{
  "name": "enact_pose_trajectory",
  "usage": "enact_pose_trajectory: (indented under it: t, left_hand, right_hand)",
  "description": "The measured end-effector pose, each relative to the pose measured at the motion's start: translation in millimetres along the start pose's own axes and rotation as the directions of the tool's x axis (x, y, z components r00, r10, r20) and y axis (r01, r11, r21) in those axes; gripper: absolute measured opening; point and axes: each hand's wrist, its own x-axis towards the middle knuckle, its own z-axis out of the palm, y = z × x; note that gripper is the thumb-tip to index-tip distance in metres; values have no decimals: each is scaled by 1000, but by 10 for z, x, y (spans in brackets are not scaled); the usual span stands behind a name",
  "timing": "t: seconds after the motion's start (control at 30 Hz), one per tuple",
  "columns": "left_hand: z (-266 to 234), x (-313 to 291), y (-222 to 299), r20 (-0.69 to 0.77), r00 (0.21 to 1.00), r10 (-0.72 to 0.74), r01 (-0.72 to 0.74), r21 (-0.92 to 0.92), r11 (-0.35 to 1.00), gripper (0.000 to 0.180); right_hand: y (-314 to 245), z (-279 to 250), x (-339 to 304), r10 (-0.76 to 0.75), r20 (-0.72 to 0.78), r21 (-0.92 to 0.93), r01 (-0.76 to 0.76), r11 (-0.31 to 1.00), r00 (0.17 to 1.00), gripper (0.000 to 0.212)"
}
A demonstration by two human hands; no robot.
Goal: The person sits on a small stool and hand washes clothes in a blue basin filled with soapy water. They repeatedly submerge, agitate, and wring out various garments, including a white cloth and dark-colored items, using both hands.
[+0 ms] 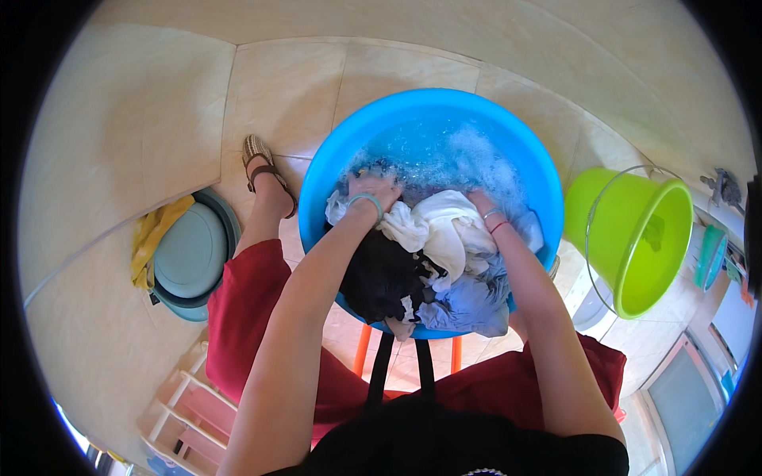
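White cloth point(448, 230) lies among the clothes point(381, 278) heaped in the tub point(435, 97), by the suds point(476, 163). The left hand point(379, 189) and right hand point(481, 201) reach in beside it; whether they grip anything (fingers mostly hidden) I cannot tell.

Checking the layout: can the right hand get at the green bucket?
Probably, by reaching: the right hand is down in the blue tub, but past its rim the way to the green bucket looks free.

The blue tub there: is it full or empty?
Not empty: the blue tub holds foamy water and heaped cloths, with the left hand and right hand inside. How deep the water is, I cannot tell.
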Motion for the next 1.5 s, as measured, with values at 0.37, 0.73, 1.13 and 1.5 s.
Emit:
enact_pose_trajectory:
  t: [0.37, 0.73, 1.13, 1.5]
  left_hand:
    - [-13, -666, -297, -33, 918, 395, -370, -430, 824, 77]
    - [-92, -1258, -422, -404, 912, 73, -296, -526, 797, 49]
    - [-1930, -3079, 6, -430, 879, 207, -466, -866, 179, 67]
    - [-2012, -3143, 172, -410, 853, 323, -372, -912, -175, 65]
  right_hand:
    - [-449, 611, -1553, -302, -614, -292, 145, 945, 730, 68]
    - [-428, 311, -1789, -186, -428, 188, 288, 939, 885, 67]
    - [-1093, 107, -2457, -248, -845, 181, 690, 701, 473, 78]
    - [-1067, -69, -3197, -82, -601, 798, 602, -17, 795, 46]
